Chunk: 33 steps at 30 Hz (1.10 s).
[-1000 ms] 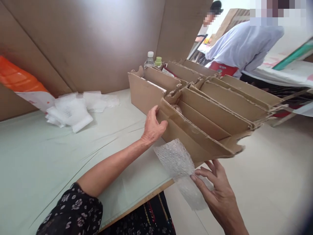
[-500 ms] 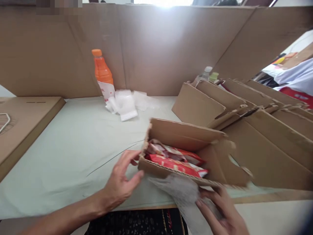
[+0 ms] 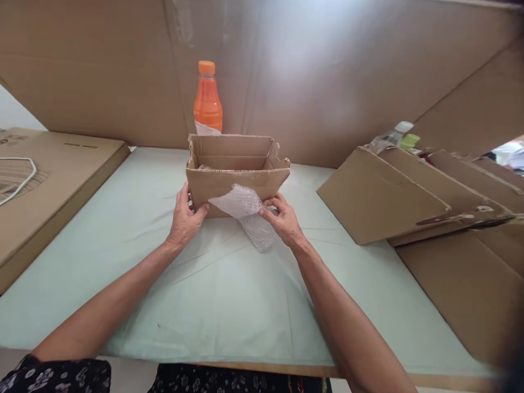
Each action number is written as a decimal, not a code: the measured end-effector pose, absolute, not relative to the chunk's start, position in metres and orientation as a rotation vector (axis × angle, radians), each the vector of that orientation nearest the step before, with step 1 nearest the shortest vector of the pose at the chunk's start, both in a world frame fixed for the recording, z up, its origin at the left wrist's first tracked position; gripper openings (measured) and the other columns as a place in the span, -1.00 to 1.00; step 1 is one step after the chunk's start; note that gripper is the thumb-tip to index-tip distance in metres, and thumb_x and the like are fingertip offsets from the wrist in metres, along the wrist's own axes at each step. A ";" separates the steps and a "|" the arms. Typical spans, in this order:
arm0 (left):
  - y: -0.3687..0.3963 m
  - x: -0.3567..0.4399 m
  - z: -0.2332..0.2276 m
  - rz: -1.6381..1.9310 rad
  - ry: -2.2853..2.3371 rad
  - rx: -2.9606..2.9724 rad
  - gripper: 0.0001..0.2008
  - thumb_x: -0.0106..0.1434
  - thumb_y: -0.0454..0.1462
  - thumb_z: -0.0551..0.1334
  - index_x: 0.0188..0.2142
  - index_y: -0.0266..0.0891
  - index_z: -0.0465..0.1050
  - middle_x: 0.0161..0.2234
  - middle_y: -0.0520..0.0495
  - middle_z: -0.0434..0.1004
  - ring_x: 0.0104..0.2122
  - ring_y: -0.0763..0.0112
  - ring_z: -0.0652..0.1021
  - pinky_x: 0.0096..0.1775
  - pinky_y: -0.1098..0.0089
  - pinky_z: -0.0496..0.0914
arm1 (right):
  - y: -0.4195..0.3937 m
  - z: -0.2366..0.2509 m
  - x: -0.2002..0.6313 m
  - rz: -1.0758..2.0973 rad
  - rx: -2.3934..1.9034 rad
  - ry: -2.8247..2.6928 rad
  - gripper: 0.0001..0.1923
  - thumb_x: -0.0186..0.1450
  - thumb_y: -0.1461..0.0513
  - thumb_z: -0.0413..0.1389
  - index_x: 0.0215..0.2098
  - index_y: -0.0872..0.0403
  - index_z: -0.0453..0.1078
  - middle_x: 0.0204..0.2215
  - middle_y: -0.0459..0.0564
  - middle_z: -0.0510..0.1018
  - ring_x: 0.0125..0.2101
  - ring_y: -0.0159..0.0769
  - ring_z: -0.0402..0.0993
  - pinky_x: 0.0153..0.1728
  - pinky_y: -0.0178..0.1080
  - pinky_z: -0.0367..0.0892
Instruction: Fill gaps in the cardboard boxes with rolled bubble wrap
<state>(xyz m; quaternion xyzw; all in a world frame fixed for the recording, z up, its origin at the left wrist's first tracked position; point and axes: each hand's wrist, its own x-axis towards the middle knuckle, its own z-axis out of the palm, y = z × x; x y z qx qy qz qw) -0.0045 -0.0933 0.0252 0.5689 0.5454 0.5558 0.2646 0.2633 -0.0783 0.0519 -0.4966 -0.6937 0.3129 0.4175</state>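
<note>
At the middle of the table (image 3: 229,305), the two hands stand apart, one at each end of an open cardboard box (image 3: 202,186). The left hand (image 3: 185,221) clasps the lower left corner, its thumb on the near wall and its fingers round the end. The right hand (image 3: 285,218) pinches a piece of bubble wrap (image 3: 241,201) between thumb and fingers beside the lower right corner; whether it also bears on the box cannot be told.

The box lies directly ahead of the person, between the hands, its long axis running left to right from one hand to the other, so that neither is clearly the nearer. The bubble wrap, by contrast, belongs to the right side: it spreads in front of the near wall toward the left thumb, with a loose tail slanting down and right. The box's mouth faces upward; its contents are mostly hidden by the near wall.

Beyond the box, an orange bottle (image 3: 208,106) stands before an upright cardboard panel (image 3: 295,82). Further out, a flat carton (image 3: 82,180) lies at left, and a group of cardboard boxes (image 3: 380,202) stands at right, well apart from the right hand, with a clear bottle (image 3: 391,137) behind them.
</note>
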 end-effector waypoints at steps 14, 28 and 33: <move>-0.099 -0.005 -0.023 1.411 1.523 1.613 -0.72 0.33 -0.21 0.26 0.01 -0.17 0.37 -0.10 -0.12 0.50 -0.09 0.25 0.55 0.00 0.23 0.46 | -0.093 0.001 0.283 0.724 -1.251 -1.646 -0.84 0.26 0.11 0.19 -0.37 0.03 0.45 0.14 0.13 0.38 0.16 -0.06 0.35 0.15 -0.06 0.30; -0.088 -0.002 0.000 1.318 1.732 1.635 -0.91 0.33 -0.25 0.24 -0.30 -0.19 0.35 -0.39 0.07 0.30 -0.44 0.48 0.35 -0.36 0.42 0.28 | -0.086 0.001 0.284 0.712 -1.276 -1.687 -0.90 0.29 0.16 0.20 -0.34 0.01 0.45 0.19 0.11 0.37 0.20 -0.09 0.35 0.16 -0.07 0.31; -0.083 -0.003 -0.001 1.438 1.634 1.396 -0.56 0.24 -0.27 0.26 0.10 -0.19 0.29 -0.16 -0.02 0.38 -0.34 0.48 0.45 -0.30 0.42 0.36 | -0.082 0.006 0.280 0.822 -1.324 -1.550 -0.76 0.20 0.03 0.24 -0.40 0.03 0.44 0.27 0.13 0.31 0.24 0.01 0.29 0.21 0.02 0.23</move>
